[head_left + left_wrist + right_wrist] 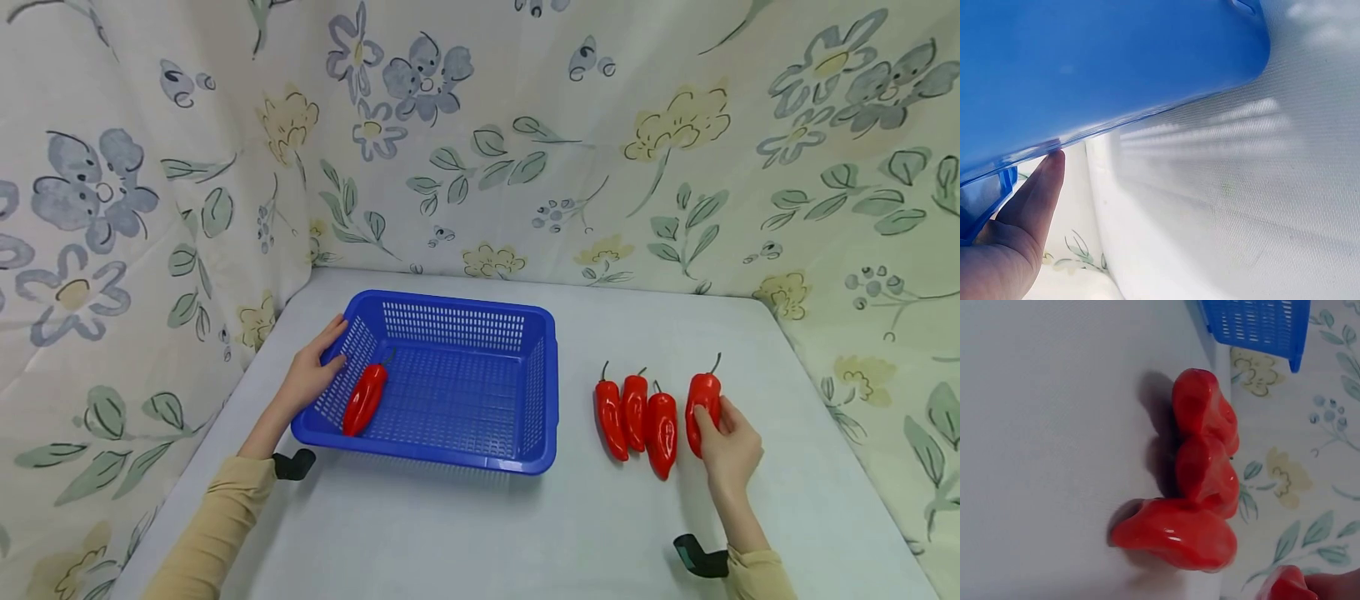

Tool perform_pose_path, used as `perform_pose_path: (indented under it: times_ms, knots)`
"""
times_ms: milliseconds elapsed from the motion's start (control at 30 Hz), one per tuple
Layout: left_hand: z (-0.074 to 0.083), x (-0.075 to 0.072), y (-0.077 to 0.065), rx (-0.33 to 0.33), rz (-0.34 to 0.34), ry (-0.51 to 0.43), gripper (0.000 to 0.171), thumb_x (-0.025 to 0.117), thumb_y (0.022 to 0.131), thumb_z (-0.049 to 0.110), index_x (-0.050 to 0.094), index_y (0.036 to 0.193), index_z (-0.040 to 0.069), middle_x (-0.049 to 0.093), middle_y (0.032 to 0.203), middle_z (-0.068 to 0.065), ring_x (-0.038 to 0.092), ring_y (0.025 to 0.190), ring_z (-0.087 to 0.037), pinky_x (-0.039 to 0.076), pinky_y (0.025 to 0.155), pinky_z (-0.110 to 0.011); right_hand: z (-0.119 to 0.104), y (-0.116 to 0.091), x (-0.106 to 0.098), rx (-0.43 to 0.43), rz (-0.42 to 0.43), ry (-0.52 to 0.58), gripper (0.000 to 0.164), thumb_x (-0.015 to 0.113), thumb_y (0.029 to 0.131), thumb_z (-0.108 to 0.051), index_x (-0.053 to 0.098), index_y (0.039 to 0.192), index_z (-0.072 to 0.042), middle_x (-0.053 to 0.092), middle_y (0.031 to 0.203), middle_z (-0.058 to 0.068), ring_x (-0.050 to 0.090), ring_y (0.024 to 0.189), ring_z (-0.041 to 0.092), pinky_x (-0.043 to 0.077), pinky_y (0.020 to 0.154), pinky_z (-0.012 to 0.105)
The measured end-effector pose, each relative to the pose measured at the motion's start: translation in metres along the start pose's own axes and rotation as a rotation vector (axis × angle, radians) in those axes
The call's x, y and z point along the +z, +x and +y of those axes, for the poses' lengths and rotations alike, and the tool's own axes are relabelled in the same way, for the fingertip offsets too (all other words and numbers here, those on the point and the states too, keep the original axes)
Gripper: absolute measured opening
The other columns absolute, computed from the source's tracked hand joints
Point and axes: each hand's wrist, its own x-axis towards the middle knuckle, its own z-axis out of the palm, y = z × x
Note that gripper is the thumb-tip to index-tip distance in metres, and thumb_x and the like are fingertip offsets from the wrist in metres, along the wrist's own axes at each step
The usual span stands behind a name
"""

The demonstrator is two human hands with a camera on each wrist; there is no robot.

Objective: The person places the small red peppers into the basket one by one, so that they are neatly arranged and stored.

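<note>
My left hand [311, 371] grips the left rim of a blue plastic basket [420, 454], thumb at the rim. Up close in the left wrist view, the thumb [1041, 194] meets the basket's edge [1116, 75]. Inside the basket, near its left wall, lies one red chili pepper [365, 400]. On the right, my right hand [731, 446] pinches another red chili pepper [703, 392] between thumb and fingers, stem pointing away. Just left of it, three more red peppers lie side by side: the left one [611, 417], the middle one [634, 408] and the nearest one [662, 433].
A white table [480, 533] bears everything. Behind it and at both sides hangs a floral curtain [480, 125], close to the table's edges. Between the basket's right wall and the row of peppers runs a narrow strip of table.
</note>
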Motion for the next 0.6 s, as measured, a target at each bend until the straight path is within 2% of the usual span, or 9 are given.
perform_pose_path:
  times_ms: [100, 133, 233, 333, 367, 400, 467, 567, 600]
  knots:
    - [0.000, 0.000, 0.000, 0.002, -0.001, 0.000, 0.057, 0.049, 0.091, -0.003, 0.033, 0.146, 0.000, 0.022, 0.157, -0.016, 0.022, 0.143, -0.042, 0.023, 0.112, -0.061, -0.004, -0.001, 0.000, -0.007, 0.006, 0.021, 0.059, 0.050, 0.095, -0.036, 0.036, 0.146, -0.008, 0.045, 0.143, 0.021, 0.048, 0.128, 0.039, 0.044, 0.098, 0.049]
    - [0.000, 0.000, 0.000, 0.001, -0.002, 0.002, 0.057, 0.049, 0.091, -0.003, 0.033, 0.146, 0.001, 0.022, 0.157, -0.016, 0.022, 0.143, -0.042, 0.023, 0.112, -0.061, -0.003, -0.001, 0.001, -0.008, 0.017, 0.043, 0.060, 0.052, 0.094, -0.037, 0.037, 0.145, -0.009, 0.045, 0.144, 0.020, 0.049, 0.128, 0.037, 0.047, 0.097, 0.043]
    - [0.000, 0.000, 0.000, -0.004, -0.008, 0.001, 0.057, 0.049, 0.092, -0.002, 0.032, 0.146, 0.002, 0.021, 0.157, -0.015, 0.022, 0.143, -0.041, 0.023, 0.112, -0.060, -0.002, 0.002, 0.004, -0.027, 0.017, 0.088, 0.063, 0.054, 0.093, -0.039, 0.037, 0.146, -0.010, 0.044, 0.145, 0.020, 0.047, 0.130, 0.036, 0.047, 0.098, 0.042]
    - [0.000, 0.000, 0.000, -0.005, -0.009, 0.000, 0.057, 0.049, 0.092, -0.002, 0.032, 0.146, 0.002, 0.021, 0.157, -0.015, 0.022, 0.143, -0.041, 0.023, 0.112, -0.060, 0.006, 0.009, 0.010, -0.037, 0.024, 0.130, 0.066, 0.057, 0.089, -0.047, 0.039, 0.145, -0.017, 0.045, 0.145, 0.015, 0.048, 0.131, 0.031, 0.052, 0.089, 0.022]
    - [0.000, 0.000, 0.000, -0.002, -0.008, -0.001, 0.057, 0.049, 0.092, -0.002, 0.032, 0.146, 0.002, 0.021, 0.157, -0.015, 0.022, 0.143, -0.041, 0.023, 0.112, -0.061, 0.007, 0.011, 0.011, -0.052, 0.010, 0.136, 0.066, 0.057, 0.089, -0.046, 0.039, 0.146, -0.017, 0.044, 0.146, 0.016, 0.048, 0.131, 0.033, 0.052, 0.091, 0.028]
    - [0.000, 0.000, 0.000, 0.001, -0.006, -0.002, 0.057, 0.049, 0.092, -0.002, 0.033, 0.146, 0.002, 0.021, 0.157, -0.015, 0.022, 0.143, -0.041, 0.023, 0.112, -0.061, 0.008, 0.012, 0.012, -0.061, 0.006, 0.142, 0.067, 0.058, 0.088, -0.047, 0.039, 0.146, -0.017, 0.044, 0.146, 0.016, 0.047, 0.131, 0.034, 0.053, 0.090, 0.027]
    - [0.000, 0.000, 0.000, 0.002, -0.005, -0.003, 0.057, 0.049, 0.092, -0.002, 0.033, 0.146, 0.002, 0.021, 0.157, -0.015, 0.022, 0.143, -0.041, 0.022, 0.112, -0.061, 0.006, 0.012, 0.015, -0.059, 0.000, 0.171, 0.067, 0.059, 0.087, -0.049, 0.040, 0.145, -0.022, 0.044, 0.147, 0.012, 0.047, 0.131, 0.031, 0.052, 0.083, 0.015]
    - [0.000, 0.000, 0.000, 0.001, -0.005, -0.002, 0.057, 0.049, 0.092, -0.002, 0.033, 0.146, 0.002, 0.021, 0.157, -0.014, 0.022, 0.143, -0.041, 0.023, 0.112, -0.061, -0.014, 0.000, 0.014, -0.070, -0.022, 0.170, 0.064, 0.057, 0.090, -0.043, 0.038, 0.146, -0.018, 0.044, 0.146, 0.014, 0.047, 0.131, 0.033, 0.051, 0.092, 0.031]
    - [0.000, 0.000, -0.001, 0.000, -0.006, -0.001, 0.057, 0.049, 0.092, -0.002, 0.033, 0.146, 0.002, 0.021, 0.158, -0.014, 0.022, 0.143, -0.041, 0.023, 0.112, -0.061, -0.022, -0.005, 0.014, -0.062, -0.026, 0.164, 0.063, 0.056, 0.091, -0.043, 0.038, 0.146, -0.018, 0.044, 0.146, 0.013, 0.047, 0.131, 0.032, 0.049, 0.094, 0.030]
